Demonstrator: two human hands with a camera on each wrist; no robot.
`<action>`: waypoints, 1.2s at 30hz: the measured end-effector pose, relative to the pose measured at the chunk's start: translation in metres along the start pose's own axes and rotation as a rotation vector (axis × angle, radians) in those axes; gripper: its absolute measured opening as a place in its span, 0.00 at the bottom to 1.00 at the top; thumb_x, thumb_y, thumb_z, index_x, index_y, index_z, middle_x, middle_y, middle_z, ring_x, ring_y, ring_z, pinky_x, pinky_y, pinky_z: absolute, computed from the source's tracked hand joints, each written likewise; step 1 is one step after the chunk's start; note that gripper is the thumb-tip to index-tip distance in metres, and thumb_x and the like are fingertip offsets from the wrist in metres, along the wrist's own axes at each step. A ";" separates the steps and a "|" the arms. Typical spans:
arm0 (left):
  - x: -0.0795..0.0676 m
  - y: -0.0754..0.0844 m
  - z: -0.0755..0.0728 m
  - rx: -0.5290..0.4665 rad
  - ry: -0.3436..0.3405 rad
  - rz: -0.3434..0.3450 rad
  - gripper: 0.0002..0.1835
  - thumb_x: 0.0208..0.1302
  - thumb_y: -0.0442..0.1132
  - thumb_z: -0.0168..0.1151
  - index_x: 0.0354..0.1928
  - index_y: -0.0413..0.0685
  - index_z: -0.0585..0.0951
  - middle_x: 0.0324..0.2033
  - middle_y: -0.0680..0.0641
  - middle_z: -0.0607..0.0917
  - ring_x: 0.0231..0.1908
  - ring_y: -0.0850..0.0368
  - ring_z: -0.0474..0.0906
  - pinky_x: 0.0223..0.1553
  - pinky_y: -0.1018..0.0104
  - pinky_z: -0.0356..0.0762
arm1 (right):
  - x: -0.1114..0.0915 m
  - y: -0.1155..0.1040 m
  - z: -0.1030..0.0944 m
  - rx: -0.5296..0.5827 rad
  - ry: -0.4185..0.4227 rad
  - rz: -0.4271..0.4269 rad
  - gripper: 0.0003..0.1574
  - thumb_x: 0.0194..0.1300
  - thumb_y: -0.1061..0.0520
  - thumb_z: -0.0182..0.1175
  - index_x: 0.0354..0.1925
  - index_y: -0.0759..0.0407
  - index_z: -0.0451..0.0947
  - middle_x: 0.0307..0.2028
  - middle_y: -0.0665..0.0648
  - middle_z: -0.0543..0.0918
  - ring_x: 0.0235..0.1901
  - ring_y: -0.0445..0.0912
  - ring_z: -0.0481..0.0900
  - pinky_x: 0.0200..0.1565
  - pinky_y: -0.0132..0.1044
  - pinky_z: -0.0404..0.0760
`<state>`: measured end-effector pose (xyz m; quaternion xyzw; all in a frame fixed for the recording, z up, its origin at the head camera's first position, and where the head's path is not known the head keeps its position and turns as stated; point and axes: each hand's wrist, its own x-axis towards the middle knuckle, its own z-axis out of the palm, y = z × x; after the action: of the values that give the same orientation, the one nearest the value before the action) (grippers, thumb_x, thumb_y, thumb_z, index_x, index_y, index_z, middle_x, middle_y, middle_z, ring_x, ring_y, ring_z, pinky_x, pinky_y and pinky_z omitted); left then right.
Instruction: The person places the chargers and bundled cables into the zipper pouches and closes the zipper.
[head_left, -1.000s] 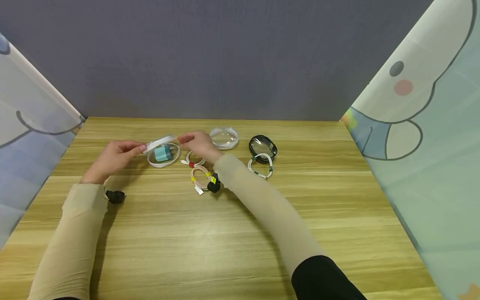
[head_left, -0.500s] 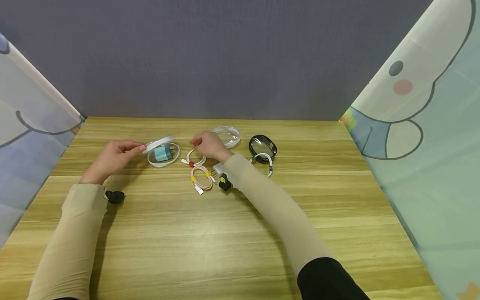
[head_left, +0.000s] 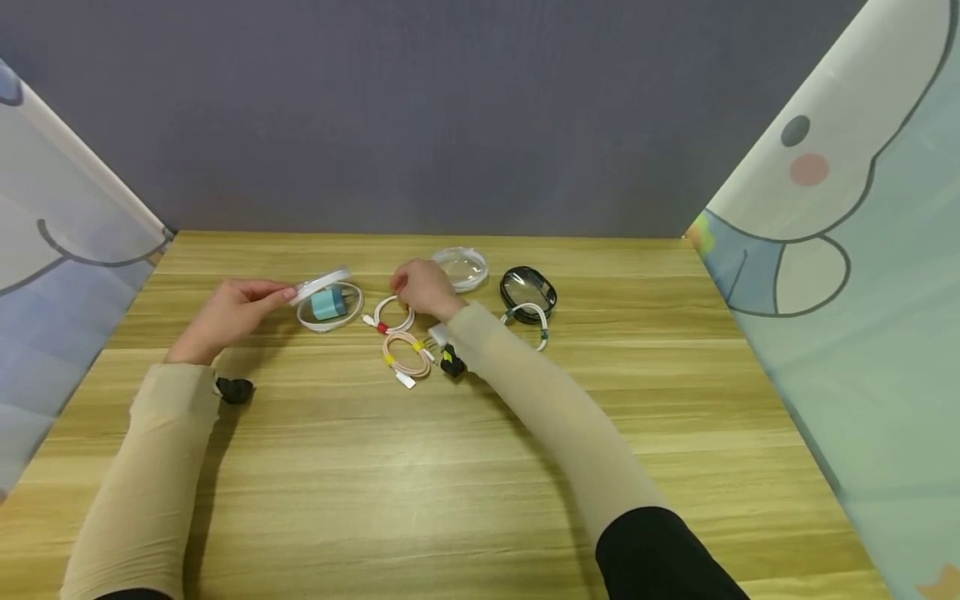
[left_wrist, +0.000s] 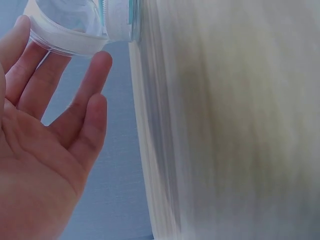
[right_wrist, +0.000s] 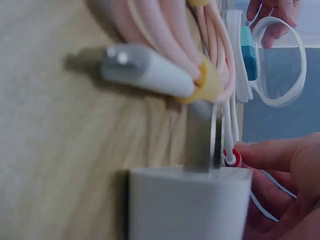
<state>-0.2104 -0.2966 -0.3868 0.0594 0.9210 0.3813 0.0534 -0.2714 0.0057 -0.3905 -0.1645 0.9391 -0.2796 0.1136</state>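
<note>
In the head view, my left hand (head_left: 232, 315) pinches the raised lid (head_left: 321, 285) of a round clear zip case with white trim. Inside its lower half (head_left: 321, 327) sits a teal charger plug (head_left: 328, 305). To its right, my right hand (head_left: 424, 288) reaches down to a coiled white cable (head_left: 377, 312) with a red tie (head_left: 382, 328). The right wrist view has the thumb and fingers pinching this coil beside the tie. Close by lie a pink cable coil (head_left: 408, 374) with yellow ties and a white charger plug (head_left: 438, 334), partly hidden by the wrist.
A second clear round case (head_left: 459, 287) lies just behind my right hand. Farther right is a black-trimmed round case (head_left: 553, 302), with a white cable coil with green ties (head_left: 543, 321) overlapping its front. A dark wall (head_left: 427, 125) rises behind the wooden table (head_left: 375, 483).
My right hand has moved right, away from the raised lid, and down to the red-tied coil. The clear case behind it has shifted slightly right. My left hand stays at the lid.
</note>
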 end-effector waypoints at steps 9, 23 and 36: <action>-0.002 0.002 0.000 -0.007 0.003 -0.028 0.36 0.68 0.65 0.55 0.61 0.41 0.81 0.59 0.37 0.80 0.57 0.47 0.72 0.50 0.55 0.69 | -0.002 -0.001 -0.001 -0.022 -0.049 -0.021 0.18 0.66 0.67 0.55 0.45 0.52 0.86 0.41 0.48 0.85 0.42 0.42 0.79 0.48 0.32 0.75; -0.004 0.002 -0.003 -0.002 0.014 -0.030 0.36 0.67 0.66 0.55 0.60 0.42 0.82 0.58 0.38 0.81 0.54 0.52 0.72 0.48 0.58 0.69 | -0.008 -0.014 -0.002 0.497 0.001 0.032 0.12 0.69 0.68 0.56 0.45 0.60 0.85 0.40 0.54 0.84 0.32 0.45 0.79 0.33 0.32 0.78; -0.004 0.007 -0.001 -0.022 0.003 -0.034 0.36 0.68 0.65 0.55 0.60 0.40 0.81 0.58 0.36 0.80 0.57 0.47 0.72 0.53 0.49 0.69 | -0.003 -0.044 0.031 0.859 0.136 0.181 0.06 0.65 0.70 0.62 0.40 0.67 0.83 0.33 0.53 0.82 0.25 0.40 0.78 0.42 0.43 0.85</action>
<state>-0.2063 -0.2929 -0.3815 0.0428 0.9177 0.3906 0.0589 -0.2486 -0.0436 -0.3908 -0.0009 0.7538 -0.6435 0.1334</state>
